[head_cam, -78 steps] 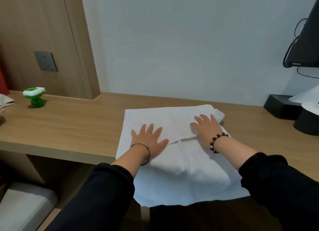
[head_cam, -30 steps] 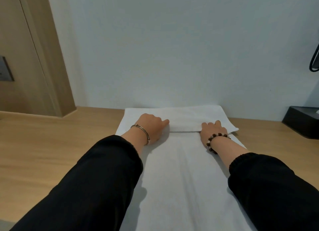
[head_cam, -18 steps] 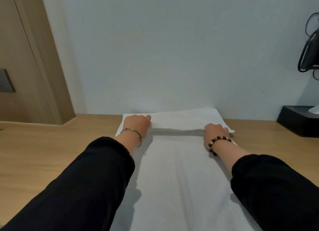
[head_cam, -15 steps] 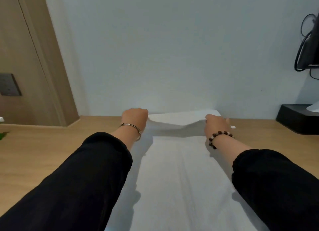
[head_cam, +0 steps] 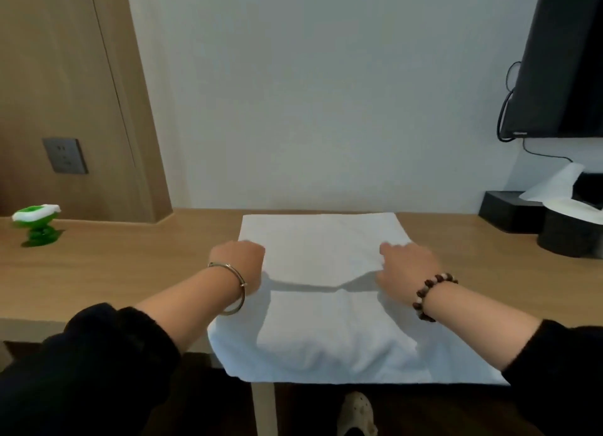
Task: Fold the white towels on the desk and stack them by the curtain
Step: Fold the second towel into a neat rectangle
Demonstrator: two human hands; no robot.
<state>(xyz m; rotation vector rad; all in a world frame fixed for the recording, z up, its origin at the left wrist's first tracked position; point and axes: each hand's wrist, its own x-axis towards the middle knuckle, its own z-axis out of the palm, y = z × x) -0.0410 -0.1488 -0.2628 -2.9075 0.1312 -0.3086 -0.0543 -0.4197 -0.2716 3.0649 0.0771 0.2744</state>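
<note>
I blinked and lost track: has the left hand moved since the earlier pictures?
Yes. The left hand, holding the white towel by its edge, has drawn back from the wall toward the desk front edge.

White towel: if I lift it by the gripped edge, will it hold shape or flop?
Probably floppy: the white towel sags between the left hand and right hand. Likely soft and light: its near end drapes over the desk edge.

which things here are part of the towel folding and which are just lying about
In the job:
white towel
left hand and right hand, each with a grip on its folded edge
desk

Just lying about:
green gadget
black box
black screen
wall socket
</note>
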